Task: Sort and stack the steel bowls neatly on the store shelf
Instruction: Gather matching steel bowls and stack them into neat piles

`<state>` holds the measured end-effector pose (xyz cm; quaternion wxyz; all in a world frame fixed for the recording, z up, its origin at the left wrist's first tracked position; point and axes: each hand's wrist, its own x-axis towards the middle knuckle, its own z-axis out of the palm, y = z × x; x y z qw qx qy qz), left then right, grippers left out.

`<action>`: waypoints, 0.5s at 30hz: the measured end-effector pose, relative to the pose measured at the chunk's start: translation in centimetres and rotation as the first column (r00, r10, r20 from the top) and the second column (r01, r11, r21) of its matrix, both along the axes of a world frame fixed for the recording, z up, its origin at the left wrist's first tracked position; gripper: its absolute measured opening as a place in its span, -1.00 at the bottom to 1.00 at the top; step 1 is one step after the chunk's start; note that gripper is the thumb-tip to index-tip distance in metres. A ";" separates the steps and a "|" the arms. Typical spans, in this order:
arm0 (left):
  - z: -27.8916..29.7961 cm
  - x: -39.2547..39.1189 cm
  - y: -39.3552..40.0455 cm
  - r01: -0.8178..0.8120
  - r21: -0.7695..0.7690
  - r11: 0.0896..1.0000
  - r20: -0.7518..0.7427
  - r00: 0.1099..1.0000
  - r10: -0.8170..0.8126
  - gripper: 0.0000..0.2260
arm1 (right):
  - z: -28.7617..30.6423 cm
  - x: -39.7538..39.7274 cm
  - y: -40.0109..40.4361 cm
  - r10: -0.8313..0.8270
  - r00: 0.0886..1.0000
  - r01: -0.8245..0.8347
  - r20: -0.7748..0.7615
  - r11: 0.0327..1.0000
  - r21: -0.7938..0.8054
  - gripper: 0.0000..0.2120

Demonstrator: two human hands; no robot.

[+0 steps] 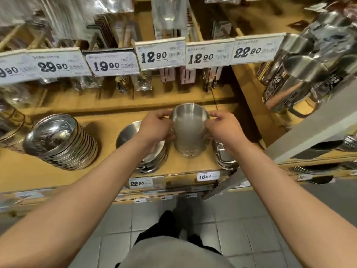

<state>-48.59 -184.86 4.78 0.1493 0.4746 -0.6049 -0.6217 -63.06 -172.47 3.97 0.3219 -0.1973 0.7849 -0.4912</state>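
Both hands are up at a tall stack of small steel bowls sitting mid-frame on the wooden shelf. The left hand has its fingers curled in, pinching the rim of the top bowl on the left side, with the lower fingers against the stack wall. The right hand mirrors it on the right: thumb and forefinger pinched on the rim, other fingers curled round the side. So both are closed around the stack, not flat or loose.

The bowls are brushed, matte inside, with straight-ish walls and a round mouth, nested so the rims form thin rings down the stack.

Just left of it, partly behind the left wrist, there's a wider, shallower bowl stack, smooth satin finish. Further left in the frame is a leaning pile of shiny plates, mirror-polished, edges stacked like ribbed rings. To the right of the held stack, tucked under the right forearm, sits a short stack of small cups, can't make out much more.

Price tags run across the upper part of the frame, white with bold black numbers, and steel mugs with dark labels crowd the upper right. Grey floor tiles at the bottom
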 end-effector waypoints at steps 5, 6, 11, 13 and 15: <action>-0.5 0.4 0.8 -0.033 -0.036 0.999 -0.002 0.999 0.033 -0.73 | -0.4 0.0 -0.1 -0.001 1.000 0.003 0.029 0.999 -0.042 -0.63; -0.5 0.4 0.9 -0.041 -0.035 0.999 -0.005 0.999 0.041 -0.72 | -0.4 0.0 -0.1 -0.003 1.000 0.005 0.029 0.999 -0.047 -0.63; -0.3 0.4 1.1 -0.041 -0.042 0.998 -0.009 0.999 0.040 -0.71 | -0.3 0.0 -0.1 -0.004 1.000 0.005 0.024 0.998 -0.063 -0.63; -0.3 0.3 1.1 -0.039 -0.050 0.998 -0.002 0.999 0.039 -0.71 | -0.3 -0.1 -0.1 -0.009 1.000 0.010 0.024 0.998 -0.058 -0.63; -0.3 0.3 1.2 -0.045 -0.048 0.998 -0.010 0.999 0.044 -0.75 | -0.3 0.0 -0.1 -0.005 1.000 0.006 0.021 0.999 -0.053 -0.63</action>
